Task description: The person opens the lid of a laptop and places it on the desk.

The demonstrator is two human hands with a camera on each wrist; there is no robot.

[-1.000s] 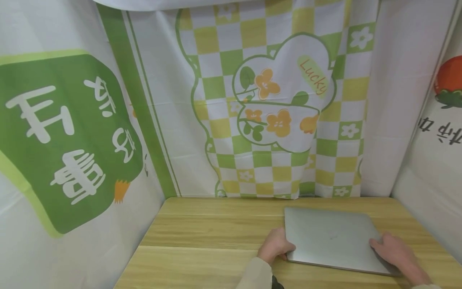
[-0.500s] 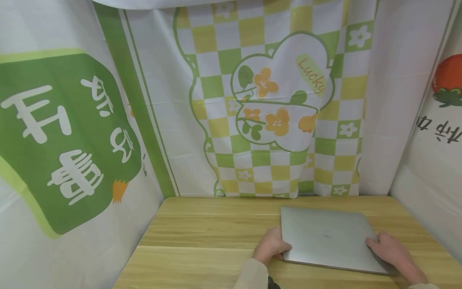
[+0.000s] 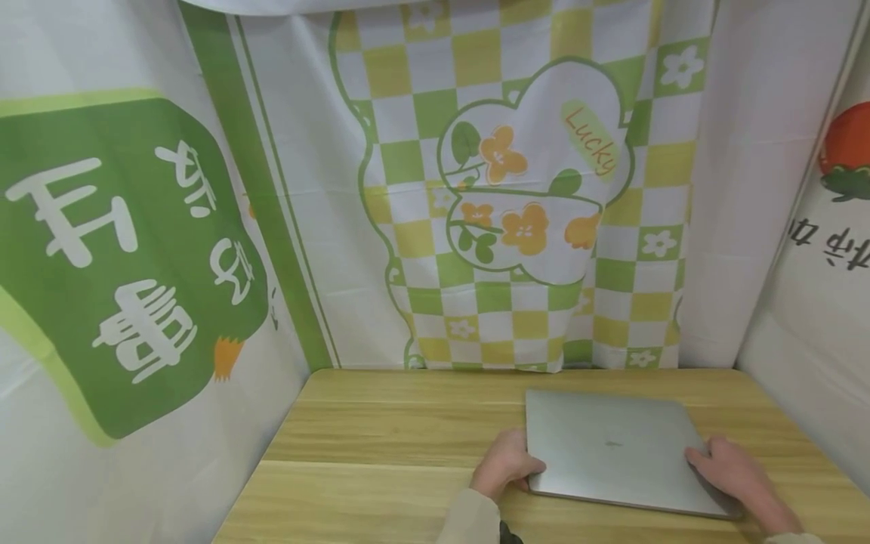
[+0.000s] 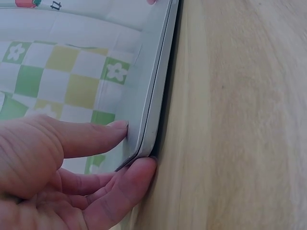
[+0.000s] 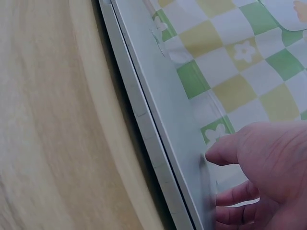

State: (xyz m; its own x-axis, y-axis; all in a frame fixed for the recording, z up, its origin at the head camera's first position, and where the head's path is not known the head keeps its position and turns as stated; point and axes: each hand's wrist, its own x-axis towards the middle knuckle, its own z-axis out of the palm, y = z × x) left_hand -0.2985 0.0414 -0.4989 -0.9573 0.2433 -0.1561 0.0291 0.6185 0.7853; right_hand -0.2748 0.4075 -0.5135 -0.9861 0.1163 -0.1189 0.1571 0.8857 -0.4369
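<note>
A closed silver laptop (image 3: pixel 612 453) lies on the wooden table, a small dark logo in the middle of its lid. My left hand (image 3: pixel 506 462) grips its near left corner. In the left wrist view the thumb presses on the lid (image 4: pixel 136 103) and the curled fingers (image 4: pixel 122 191) come round under the corner. At the opposite side, my right hand (image 3: pixel 737 472) holds the right edge, thumb on top. The right wrist view shows that thumb (image 5: pixel 223 149) at the lid and the other fingers beside the edge, their tips hidden by the laptop.
The wooden table (image 3: pixel 381 431) has rounded far corners. Behind it hangs a checkered green and yellow cloth (image 3: pixel 435 302). White printed cloth walls stand close on the left (image 3: pixel 224 423) and right (image 3: pixel 802 332).
The laptop has slid slightly to the left along the table, both hands moving with it. Their grip looks the same throughout.
</note>
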